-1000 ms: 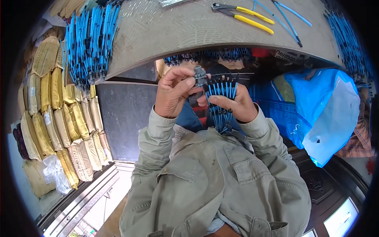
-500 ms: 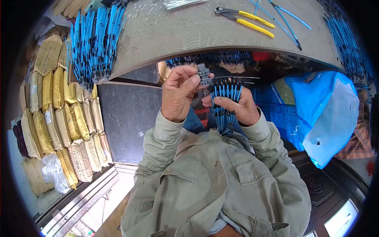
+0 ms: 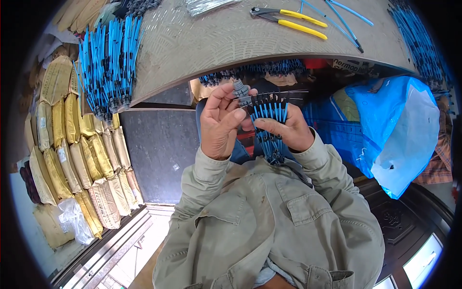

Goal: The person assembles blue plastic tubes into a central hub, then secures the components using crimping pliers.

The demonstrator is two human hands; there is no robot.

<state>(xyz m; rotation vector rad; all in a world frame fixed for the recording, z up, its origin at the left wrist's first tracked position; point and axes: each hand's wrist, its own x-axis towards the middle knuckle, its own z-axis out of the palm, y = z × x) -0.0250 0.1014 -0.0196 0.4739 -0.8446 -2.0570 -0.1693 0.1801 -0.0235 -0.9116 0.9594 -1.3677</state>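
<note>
My left hand (image 3: 219, 118) pinches a small grey ribbed plastic fitting (image 3: 240, 88) between thumb and fingers. Close against it, my right hand (image 3: 291, 129) is closed round a fanned bunch of blue tubes with black ends (image 3: 269, 108), the thumb lying across the front. Thin metal wires (image 3: 293, 92) run crosswise through the black tops of the tubes and stick out to the right. The grey fitting sits at the left end of these wires; whether a wire enters it is too small to tell. Lower down, the bunch narrows in front of my jacket.
The grey table (image 3: 192, 48) lies ahead, with yellow-handled pincers (image 3: 288, 22), loose blue tubes (image 3: 344, 24) and a clear bag of wires (image 3: 207, 6) on it. Bundled blue tubes (image 3: 109, 62) hang over its left edge. A blue-white sack (image 3: 404, 130) stands right; stacked packets (image 3: 72, 149) line the left.
My left hand has lowered its fingers and tilted the grey fitting closer to the wires and tube tops. The bunch in my right hand has shifted slightly left.
</note>
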